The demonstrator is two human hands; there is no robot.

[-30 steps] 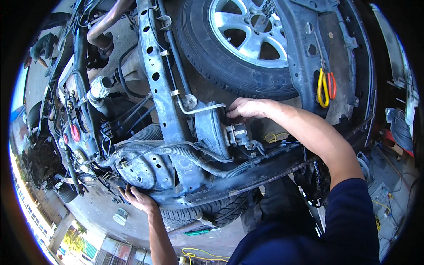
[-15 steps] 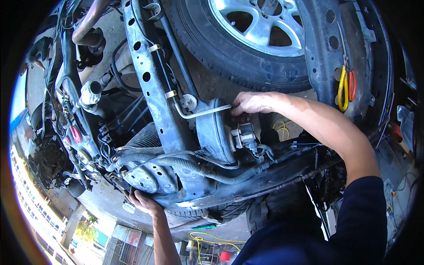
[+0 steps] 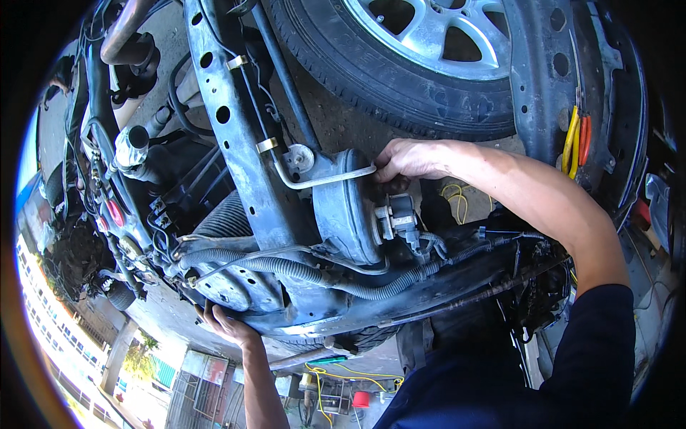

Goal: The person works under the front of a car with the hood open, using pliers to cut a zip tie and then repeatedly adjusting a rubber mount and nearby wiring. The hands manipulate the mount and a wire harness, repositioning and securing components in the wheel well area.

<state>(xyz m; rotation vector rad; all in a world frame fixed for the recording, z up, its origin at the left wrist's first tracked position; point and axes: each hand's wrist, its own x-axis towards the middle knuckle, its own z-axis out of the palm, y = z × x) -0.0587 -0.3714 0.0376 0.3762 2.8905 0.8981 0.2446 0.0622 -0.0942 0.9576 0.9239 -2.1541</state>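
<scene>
Dark canister (image 3: 348,207) sits against frame rail (image 3: 250,168), boxy connector (image 3: 401,216) on its side. Bent metal pipe (image 3: 314,181) runs through clip (image 3: 266,145) on rail, ends beside canister at right hand (image 3: 411,159). Right fingers drawn together there; contact hidden, cannot tell what they clamp. Left hand (image 3: 232,329) at frame's lower edge; fingertips partly hidden, grip unclear. Work looks midway: pipe clipped, corrugated hose (image 3: 300,270) laid along frame; pipe-end joint cannot be confirmed.
</scene>
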